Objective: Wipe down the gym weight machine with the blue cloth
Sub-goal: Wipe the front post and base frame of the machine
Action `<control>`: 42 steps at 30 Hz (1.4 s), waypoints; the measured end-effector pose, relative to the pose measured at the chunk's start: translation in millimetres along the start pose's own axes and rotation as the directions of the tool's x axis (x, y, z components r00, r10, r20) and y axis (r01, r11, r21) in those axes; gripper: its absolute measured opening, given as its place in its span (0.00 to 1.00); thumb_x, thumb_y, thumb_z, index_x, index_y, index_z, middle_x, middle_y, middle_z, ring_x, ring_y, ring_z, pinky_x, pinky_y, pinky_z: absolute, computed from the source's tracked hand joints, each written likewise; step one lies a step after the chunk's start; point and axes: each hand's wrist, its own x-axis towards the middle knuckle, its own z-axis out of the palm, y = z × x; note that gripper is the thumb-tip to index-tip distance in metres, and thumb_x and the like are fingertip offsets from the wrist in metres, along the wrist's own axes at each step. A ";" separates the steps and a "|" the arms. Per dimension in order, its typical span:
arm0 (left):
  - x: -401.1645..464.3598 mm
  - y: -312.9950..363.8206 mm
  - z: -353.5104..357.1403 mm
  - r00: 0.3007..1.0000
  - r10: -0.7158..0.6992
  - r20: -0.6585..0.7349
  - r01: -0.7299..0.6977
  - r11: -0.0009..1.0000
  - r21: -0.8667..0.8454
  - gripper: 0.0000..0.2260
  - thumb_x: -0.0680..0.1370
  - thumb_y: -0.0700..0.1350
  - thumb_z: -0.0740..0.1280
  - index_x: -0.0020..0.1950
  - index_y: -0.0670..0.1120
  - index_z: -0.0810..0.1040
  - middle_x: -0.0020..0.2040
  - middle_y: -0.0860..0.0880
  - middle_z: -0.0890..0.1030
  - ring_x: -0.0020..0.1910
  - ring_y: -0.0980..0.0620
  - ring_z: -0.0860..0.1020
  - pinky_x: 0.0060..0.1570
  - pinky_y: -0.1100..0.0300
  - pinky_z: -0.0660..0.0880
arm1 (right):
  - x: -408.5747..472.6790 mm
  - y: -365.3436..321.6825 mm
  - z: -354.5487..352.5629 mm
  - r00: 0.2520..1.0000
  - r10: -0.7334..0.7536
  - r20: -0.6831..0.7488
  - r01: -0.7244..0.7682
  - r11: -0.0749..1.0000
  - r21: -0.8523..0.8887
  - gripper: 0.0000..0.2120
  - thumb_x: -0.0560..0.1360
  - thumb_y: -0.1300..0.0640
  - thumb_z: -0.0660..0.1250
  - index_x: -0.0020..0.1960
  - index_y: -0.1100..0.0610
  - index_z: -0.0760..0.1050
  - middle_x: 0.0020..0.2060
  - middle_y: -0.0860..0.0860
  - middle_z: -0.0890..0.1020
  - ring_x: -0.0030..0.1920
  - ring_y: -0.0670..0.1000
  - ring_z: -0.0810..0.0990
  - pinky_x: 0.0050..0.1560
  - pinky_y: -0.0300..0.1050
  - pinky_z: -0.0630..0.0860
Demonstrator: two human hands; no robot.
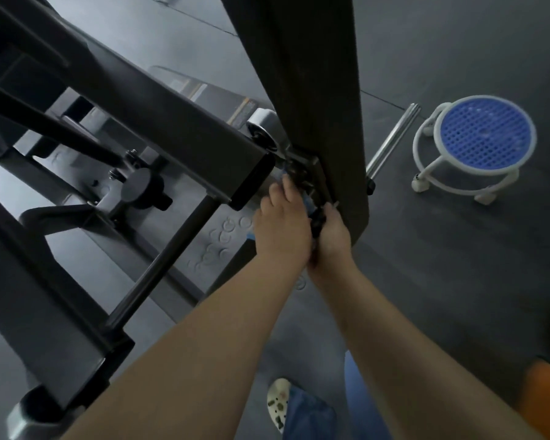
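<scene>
Two bare forearms reach forward and down from the bottom of the view, and the two hands meet at a joint low on the weight machine [159, 100], where a dark slanted beam ends beside a broad dark upright post [315, 90]. The left hand [281, 230] lies with its fingers stretched forward and slightly bent against the metal fittings at that joint, and the blue cloth [308, 203] shows only as one small strip of blue between the two hands, with another sliver of blue just below the left hand's outer edge; most of it is hidden. The right hand [331, 236] sits touching the left, its fingers curled round a dark knobbly part at the foot of the post; whether it also holds the cloth cannot be told. One thin dark rod [162, 262] runs diagonally below the beam. On the grey floor [442, 281] to the right stands one low white-framed stool [477, 144] with a round blue perforated seat, and one shiny metal bar [391, 141] lies between it and the post. Near the bottom edge one pale clog [278, 401] and blue trouser legs are visible.
</scene>
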 end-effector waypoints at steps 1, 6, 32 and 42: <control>-1.8 -2.5 0.4 0.999 0.046 -0.007 -0.046 0.999 0.010 0.32 0.80 0.48 0.60 0.76 0.41 0.46 0.72 0.40 0.60 0.67 0.43 0.67 0.63 0.53 0.66 | -2.6 -0.1 -0.1 0.999 -0.020 0.037 0.020 1.000 -0.021 0.15 0.81 0.51 0.54 0.57 0.57 0.76 0.51 0.54 0.82 0.53 0.52 0.80 0.51 0.46 0.76; -17.4 -23.2 0.3 0.983 0.185 0.004 -0.185 0.983 -0.002 0.34 0.79 0.47 0.61 0.77 0.41 0.43 0.73 0.43 0.57 0.68 0.44 0.65 0.64 0.55 0.65 | -13.1 8.7 -2.6 0.995 -0.082 0.056 0.092 0.974 -0.206 0.21 0.82 0.47 0.50 0.68 0.57 0.69 0.59 0.51 0.78 0.60 0.51 0.76 0.54 0.42 0.73; -22.7 -8.3 -20.1 0.969 0.143 0.200 -0.132 0.989 -0.070 0.34 0.80 0.49 0.56 0.75 0.41 0.35 0.77 0.42 0.38 0.76 0.45 0.39 0.75 0.53 0.41 | -17.5 -12.5 0.1 0.999 0.007 0.031 -0.006 1.000 -0.024 0.24 0.83 0.50 0.45 0.68 0.63 0.68 0.59 0.57 0.79 0.61 0.54 0.75 0.59 0.39 0.73; -53.0 -28.7 -13.1 0.977 0.122 0.177 -0.117 0.992 -0.039 0.37 0.79 0.49 0.57 0.75 0.42 0.33 0.76 0.43 0.35 0.76 0.47 0.38 0.74 0.54 0.39 | -28.7 13.7 -3.5 0.996 0.063 0.067 -0.051 0.985 -0.167 0.22 0.83 0.48 0.49 0.68 0.59 0.68 0.62 0.54 0.75 0.61 0.52 0.74 0.61 0.43 0.70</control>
